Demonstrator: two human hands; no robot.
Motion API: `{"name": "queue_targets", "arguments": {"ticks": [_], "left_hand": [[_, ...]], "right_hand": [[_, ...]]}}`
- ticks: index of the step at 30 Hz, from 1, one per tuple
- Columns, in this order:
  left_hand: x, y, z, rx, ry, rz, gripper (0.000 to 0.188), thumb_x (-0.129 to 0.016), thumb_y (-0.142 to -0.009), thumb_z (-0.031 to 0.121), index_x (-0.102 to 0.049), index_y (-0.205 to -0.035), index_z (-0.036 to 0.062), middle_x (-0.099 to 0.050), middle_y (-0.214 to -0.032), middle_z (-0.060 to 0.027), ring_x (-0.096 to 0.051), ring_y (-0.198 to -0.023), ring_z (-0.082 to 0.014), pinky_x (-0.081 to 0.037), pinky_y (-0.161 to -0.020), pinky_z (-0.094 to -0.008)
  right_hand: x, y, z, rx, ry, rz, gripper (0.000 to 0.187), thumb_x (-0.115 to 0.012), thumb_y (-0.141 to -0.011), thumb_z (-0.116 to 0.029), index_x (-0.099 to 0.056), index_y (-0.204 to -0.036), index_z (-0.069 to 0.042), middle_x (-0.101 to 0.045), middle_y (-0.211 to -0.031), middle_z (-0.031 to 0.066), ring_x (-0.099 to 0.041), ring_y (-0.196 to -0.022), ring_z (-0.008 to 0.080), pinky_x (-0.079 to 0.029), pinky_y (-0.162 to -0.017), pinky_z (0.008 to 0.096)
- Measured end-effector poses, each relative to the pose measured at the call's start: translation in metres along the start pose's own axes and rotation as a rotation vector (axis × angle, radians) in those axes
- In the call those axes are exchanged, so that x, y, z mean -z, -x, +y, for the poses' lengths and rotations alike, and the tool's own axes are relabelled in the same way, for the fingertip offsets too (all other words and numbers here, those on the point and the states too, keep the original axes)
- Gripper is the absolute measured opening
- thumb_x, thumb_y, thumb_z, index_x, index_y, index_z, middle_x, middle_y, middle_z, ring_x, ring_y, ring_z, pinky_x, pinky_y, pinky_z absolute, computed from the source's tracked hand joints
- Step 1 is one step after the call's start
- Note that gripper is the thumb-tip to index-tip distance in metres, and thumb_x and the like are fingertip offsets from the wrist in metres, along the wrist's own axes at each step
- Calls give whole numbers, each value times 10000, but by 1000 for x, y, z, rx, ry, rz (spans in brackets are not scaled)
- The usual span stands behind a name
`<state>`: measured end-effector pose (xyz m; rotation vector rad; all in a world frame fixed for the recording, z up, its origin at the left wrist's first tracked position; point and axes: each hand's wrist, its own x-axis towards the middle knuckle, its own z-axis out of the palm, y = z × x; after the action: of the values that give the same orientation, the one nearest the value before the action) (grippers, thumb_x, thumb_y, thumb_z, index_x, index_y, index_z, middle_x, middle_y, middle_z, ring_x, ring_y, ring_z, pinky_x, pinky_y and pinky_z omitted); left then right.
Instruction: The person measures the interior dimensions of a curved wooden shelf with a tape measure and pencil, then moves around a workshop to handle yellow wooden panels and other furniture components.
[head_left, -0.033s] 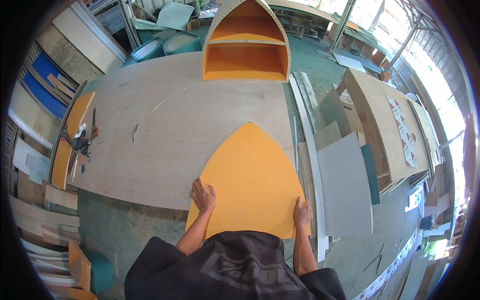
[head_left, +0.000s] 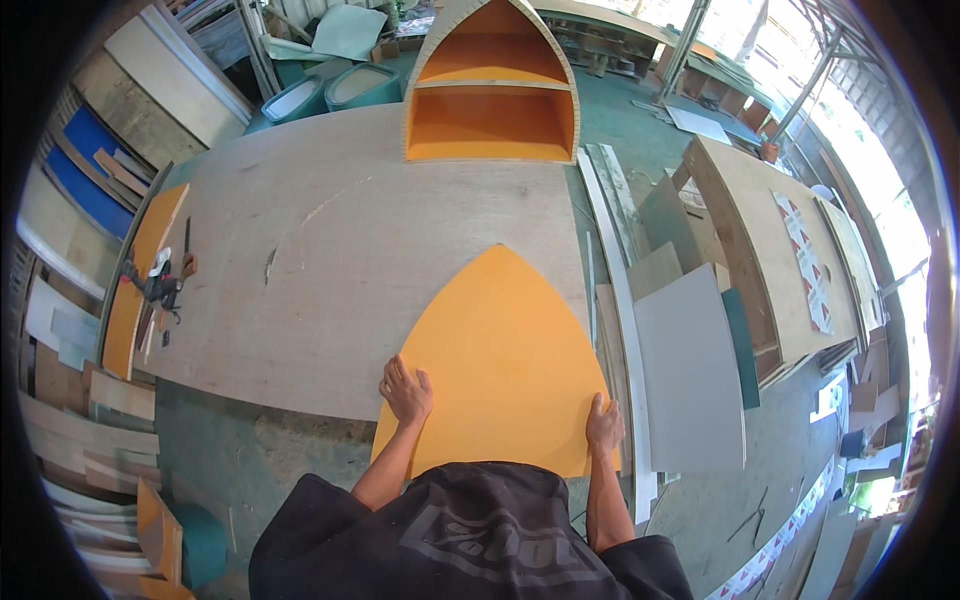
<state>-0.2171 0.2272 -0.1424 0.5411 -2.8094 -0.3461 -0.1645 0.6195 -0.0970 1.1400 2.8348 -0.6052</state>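
Observation:
An orange panel [head_left: 498, 360] with a pointed arch shape lies in front of me, its tip pointing away. It overlaps the right end of the large plywood tabletop [head_left: 230, 300], and its near edge reaches my shirt. At the panel's left edge is my left hand [head_left: 407, 393], closed on the rim with the thumb over the orange face. My right hand [head_left: 605, 425] grips the opposite edge lower down, its fingers partly hidden. Beyond the panel, at the far end of the tabletop, stands an arch-shaped shelf cabinet [head_left: 492, 85] with an orange inside and one middle shelf.
A dark power tool [head_left: 160, 285] rests near an orange strip [head_left: 135, 310] at the tabletop's left end. To the right are long white boards [head_left: 625, 330], a grey panel [head_left: 690, 385] and a wooden cabinet frame [head_left: 770, 240]. Stacked boards [head_left: 95, 450] line the left side.

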Motion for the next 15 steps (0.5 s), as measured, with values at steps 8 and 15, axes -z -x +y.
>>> {"name": "queue_targets", "arguments": {"ticks": [8, 15], "left_hand": [[0, 0, 2, -13, -8, 16, 591, -523, -956, 331, -389, -1423, -7, -470, -1405, -161, -410, -1355, -284, -311, -1069, -488], [-1, -1, 1, -13, 6, 17, 600, -525, -952, 328, -385, -1427, -9, -470, -1408, -167, -400, -1367, -280, -308, -1076, -483]], "right_hand": [[-3, -1, 2, 32, -31, 42, 595, -430, -974, -560, -612, -1143, -20, -684, -1072, 255, -636, -1033, 424, -472, -882, 524], [-5, -3, 4, 29, -20, 42, 578, -414, -981, -555, -613, -1077, -20, -688, -1010, 261, -637, -984, 447, -465, -859, 541]]}}
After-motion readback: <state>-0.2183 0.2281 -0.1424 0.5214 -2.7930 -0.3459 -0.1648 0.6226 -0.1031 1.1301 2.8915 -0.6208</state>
